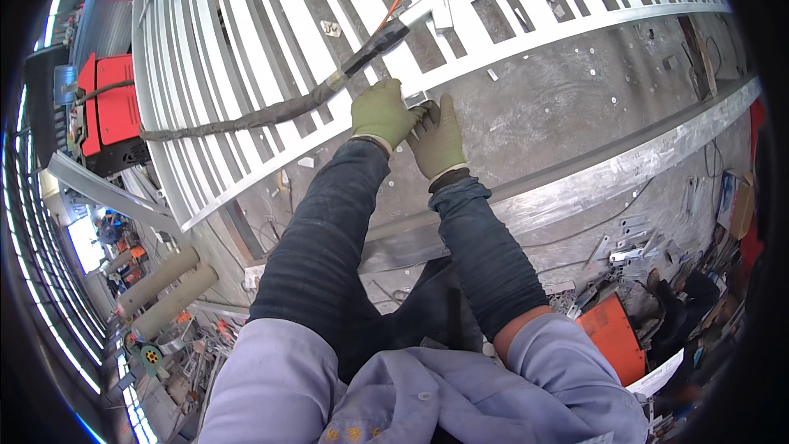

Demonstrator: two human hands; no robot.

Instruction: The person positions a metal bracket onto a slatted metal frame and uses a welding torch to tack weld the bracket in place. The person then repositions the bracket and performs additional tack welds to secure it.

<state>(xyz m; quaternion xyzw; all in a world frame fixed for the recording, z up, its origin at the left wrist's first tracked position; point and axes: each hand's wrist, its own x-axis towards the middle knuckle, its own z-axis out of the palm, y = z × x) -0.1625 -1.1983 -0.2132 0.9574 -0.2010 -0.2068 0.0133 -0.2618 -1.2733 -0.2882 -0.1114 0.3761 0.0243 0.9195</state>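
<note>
My gloved left hand (382,113) rests at the near edge of a silver slatted metal frame (526,41), fingers bent inward. Close beside it, my gloved right hand (438,138) has its fingers curled, with the index finger pointing up. Between the two hands is a small silver metal piece (417,99) against the frame's edge rail; both hands' fingers close on it, and the gloves partly hide it. Just beyond my left hand, a thick black-wrapped cable (279,111) lies across the slats. It leads toward a silver gun-like tool (440,2) with a thin orange hose.
The frame lies on a worn grey metal table (542,107), with a heavy metal beam (575,189) along its near side. A red machine (107,107) stands at the left. Metal offcuts (633,242) and an orange-red box (612,339) lie on the floor at the right, near another person's dark-clothed limbs (686,304).
</note>
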